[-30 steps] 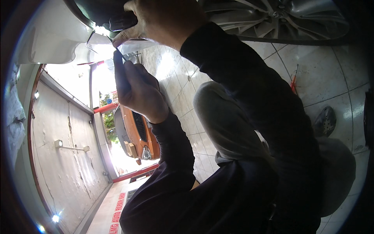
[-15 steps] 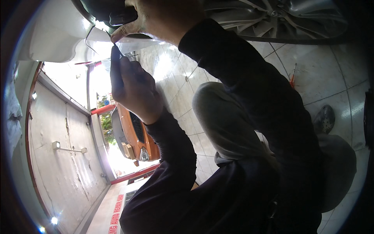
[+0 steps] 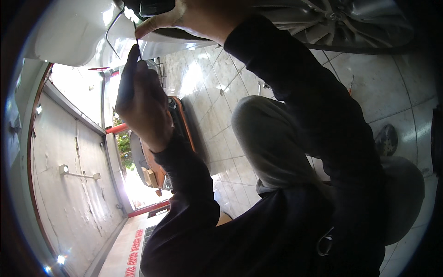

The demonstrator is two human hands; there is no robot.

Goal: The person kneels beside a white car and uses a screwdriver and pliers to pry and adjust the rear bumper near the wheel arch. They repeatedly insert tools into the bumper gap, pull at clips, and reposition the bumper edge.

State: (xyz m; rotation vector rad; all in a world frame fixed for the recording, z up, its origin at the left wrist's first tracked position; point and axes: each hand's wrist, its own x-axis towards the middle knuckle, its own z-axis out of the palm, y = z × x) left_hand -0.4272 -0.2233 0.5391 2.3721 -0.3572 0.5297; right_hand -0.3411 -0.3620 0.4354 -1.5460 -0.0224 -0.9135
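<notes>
My left hand [image 3: 140,99] is closed on a thin dark tool [image 3: 137,51], its index finger lying along it. The tool points up toward the white car body panel [image 3: 76,32], where a curved seam and dark edge show. My right hand [image 3: 191,21] grips a dark part [image 3: 154,7] at the top of the view, with its thumb reaching down beside the tool's upper end. Some of its fingertips are out of sight. A spoked wheel [image 3: 332,18] is just right of my right hand.
My bent knee [image 3: 254,124] is below my hands. On the tiled floor [image 3: 392,83] lie a wrench [image 3: 259,88] and a red-handled tool [image 3: 351,87], near a perforated shoe [image 3: 386,140]. An orange car [image 3: 154,168] stands behind my left arm, beside a white wall [image 3: 69,152].
My left hand has moved left and slightly up with the tool. My right hand and arm have shifted a little up and right. More of the floor, with a wrench, now shows between my arms.
</notes>
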